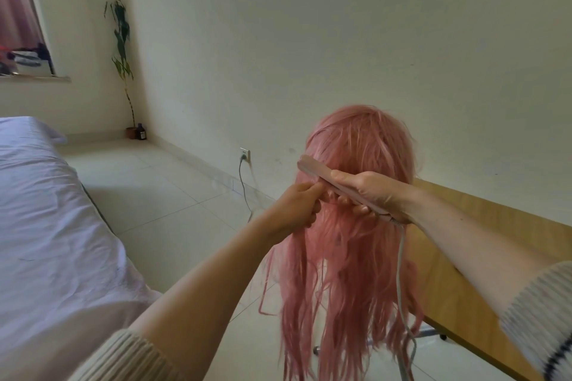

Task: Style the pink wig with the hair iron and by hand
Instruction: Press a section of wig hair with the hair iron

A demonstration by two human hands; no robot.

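while the pink wig (349, 226) hangs beside the wooden table (483, 226), the right hand (371, 192) grips the hair iron (322, 176) and the left hand (298, 204) pinches a lock, seemingly at its plates; light, soft, slippery strands, best held near the roots.

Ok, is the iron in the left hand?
No, the right hand grips the iron; the left hand pinches wig hair.

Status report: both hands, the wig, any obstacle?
Right hand grips hair iron. Left hand pinches strand of pink wig. Cord hangs across hair.
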